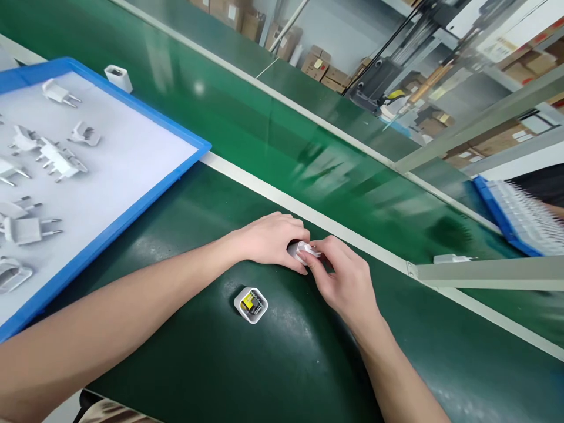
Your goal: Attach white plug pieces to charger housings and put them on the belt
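Observation:
My left hand [275, 238] curls around a small white charger [296, 250] just above the green bench. My right hand [346, 270] pinches a white plug cap [314, 249] at the charger's end. The fingers partly cover both pieces, so I cannot tell whether the cap is fully seated. On the bench below my left hand stands a white charger housing [238, 301], its open top showing a yellow component and a circuit board inside.
At the left, a blue-rimmed white tray [145, 114] holds several loose white plug caps [29, 230]. Another white housing [118, 77] lies behind it on the green conveyor belt [282, 147]. A charger [452, 258] rests by the metal post [489, 276]; farther right is a filled blue tray [506, 217] beside another person.

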### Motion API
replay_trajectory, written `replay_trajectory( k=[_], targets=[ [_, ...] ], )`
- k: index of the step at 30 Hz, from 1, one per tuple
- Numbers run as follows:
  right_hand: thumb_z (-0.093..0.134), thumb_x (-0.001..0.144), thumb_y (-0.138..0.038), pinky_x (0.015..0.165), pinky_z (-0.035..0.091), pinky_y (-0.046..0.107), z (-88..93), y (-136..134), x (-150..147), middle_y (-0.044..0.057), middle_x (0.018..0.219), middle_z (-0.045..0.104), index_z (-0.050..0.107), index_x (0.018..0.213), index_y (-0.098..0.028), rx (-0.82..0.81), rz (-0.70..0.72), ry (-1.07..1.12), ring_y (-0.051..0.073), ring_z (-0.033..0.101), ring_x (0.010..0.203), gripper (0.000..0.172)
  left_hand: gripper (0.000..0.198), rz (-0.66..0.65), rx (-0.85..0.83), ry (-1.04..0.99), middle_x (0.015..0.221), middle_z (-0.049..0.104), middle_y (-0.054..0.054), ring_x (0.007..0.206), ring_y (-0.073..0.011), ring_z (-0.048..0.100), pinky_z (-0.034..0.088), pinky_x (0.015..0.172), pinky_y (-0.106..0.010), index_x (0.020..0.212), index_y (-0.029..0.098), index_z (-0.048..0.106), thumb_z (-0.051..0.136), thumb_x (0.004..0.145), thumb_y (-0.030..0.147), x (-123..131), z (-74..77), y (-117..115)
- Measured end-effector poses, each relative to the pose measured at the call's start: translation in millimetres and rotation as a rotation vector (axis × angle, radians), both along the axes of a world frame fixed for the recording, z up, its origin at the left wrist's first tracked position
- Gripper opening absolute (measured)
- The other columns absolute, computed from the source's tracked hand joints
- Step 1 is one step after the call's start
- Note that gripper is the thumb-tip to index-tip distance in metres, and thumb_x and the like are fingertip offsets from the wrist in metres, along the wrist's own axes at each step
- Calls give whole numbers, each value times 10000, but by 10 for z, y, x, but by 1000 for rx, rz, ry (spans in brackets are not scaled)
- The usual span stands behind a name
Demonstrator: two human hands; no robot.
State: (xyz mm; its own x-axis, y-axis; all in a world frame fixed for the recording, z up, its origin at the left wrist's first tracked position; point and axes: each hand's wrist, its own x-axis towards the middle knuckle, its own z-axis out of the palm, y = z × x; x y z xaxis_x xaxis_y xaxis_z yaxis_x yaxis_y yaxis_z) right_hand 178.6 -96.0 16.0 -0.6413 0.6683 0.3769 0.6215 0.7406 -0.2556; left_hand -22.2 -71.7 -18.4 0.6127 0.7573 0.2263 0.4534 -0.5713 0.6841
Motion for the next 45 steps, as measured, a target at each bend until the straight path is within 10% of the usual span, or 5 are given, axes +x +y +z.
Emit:
replay_trajectory(
  k=[15, 25, 40, 45],
  targets=[
    [606, 982, -350, 584, 400, 305, -3, 28, 1, 11, 723, 583, 613, 841, -230, -170, -30, 41, 158, 520, 622, 185, 365, 0, -21, -3, 944, 643, -22, 954, -214, 596, 390, 885, -337, 906, 186, 635, 779, 805, 505, -1, 3, -2],
    [610, 973, -495, 468, 303, 244, -302, 132, 60, -73, 611, 406, 592, 990, -237, -669, -201, 889, 99, 364, 495, 259, 552, 120, -330, -161, 769, 590, 3, 710, -165, 523, 337, 605, -285, 737, 183, 567, 742, 718, 706, -72, 111, -31],
    [539, 1012, -478, 542, 461, 278, -305, 43, 113, 2, 822, 581, 589, 1222, -256, -677, -72, 618, 144, 545, 636, 309, 511, 121, -479, -262, 775, 629, 8, 669, -146, 520, 334, 571, -262, 846, 172, 678, 774, 705, 654, -67, 124, -52],
    [603, 985, -380, 834, 565, 385, -299, 17, 102, 87, 1208, 557, 500, 1399, -320, -488, 27, 649, 206, 607, 973, 431, 560, 119, -507, -260, 811, 633, 3, 703, -150, 528, 350, 602, -263, 840, 170, 669, 778, 683, 697, -77, 109, -28]
  ],
)
